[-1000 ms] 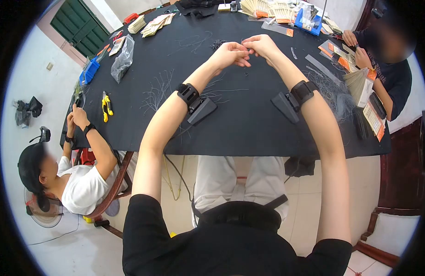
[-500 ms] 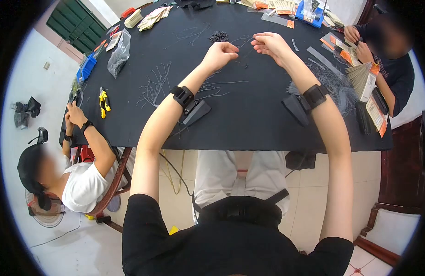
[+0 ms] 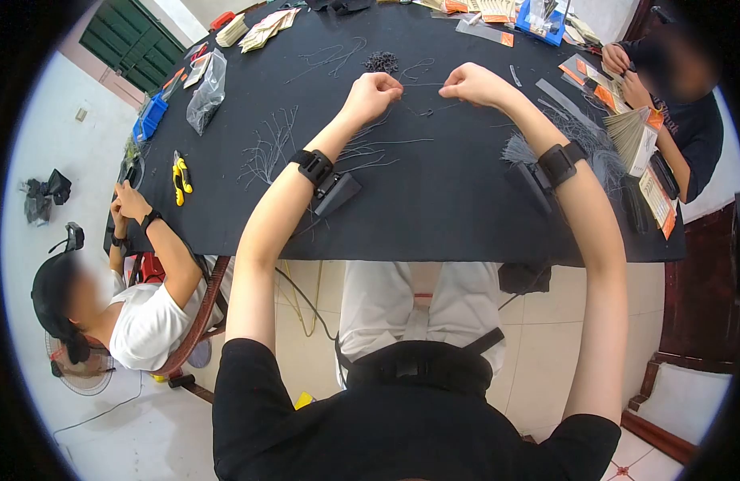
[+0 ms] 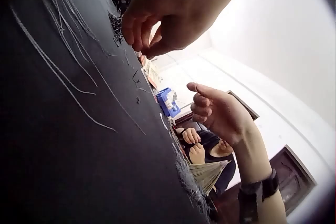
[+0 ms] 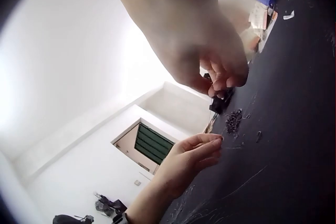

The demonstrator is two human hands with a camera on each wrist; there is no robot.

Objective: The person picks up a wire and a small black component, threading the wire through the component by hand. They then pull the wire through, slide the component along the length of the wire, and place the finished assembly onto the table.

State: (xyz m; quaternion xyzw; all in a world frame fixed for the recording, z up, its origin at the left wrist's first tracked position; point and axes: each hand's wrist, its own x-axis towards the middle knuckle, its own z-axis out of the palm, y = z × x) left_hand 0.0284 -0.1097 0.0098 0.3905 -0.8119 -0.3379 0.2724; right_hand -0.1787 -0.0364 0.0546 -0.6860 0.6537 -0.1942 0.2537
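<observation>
A thin grey cord (image 3: 422, 84) runs nearly level between the two hands over the black table. My left hand (image 3: 374, 92) pinches its left end with curled fingers, just in front of a heap of small dark knotted pieces (image 3: 381, 62). On the other side, my right hand (image 3: 475, 84) has its thumb and fingertips together at the cord's right end. A small dark loop (image 3: 426, 113) lies on the cloth below the gap between the hands. In the right wrist view, the left hand (image 5: 191, 158) shows bunched fingertips near the heap.
Loose grey cords (image 3: 270, 148) spread left of my left forearm, and a thick bundle of cords (image 3: 582, 152) lies by my right wrist. Yellow-handled pliers (image 3: 181, 178) and a plastic bag (image 3: 206, 92) lie farther left. Two people sit at the table's sides, cards (image 3: 626, 144) stacked at right.
The hands, together one second ago, have drawn apart sideways. My right hand has moved right and its fingers have curled in; the cord now shows stretched between the hands.
</observation>
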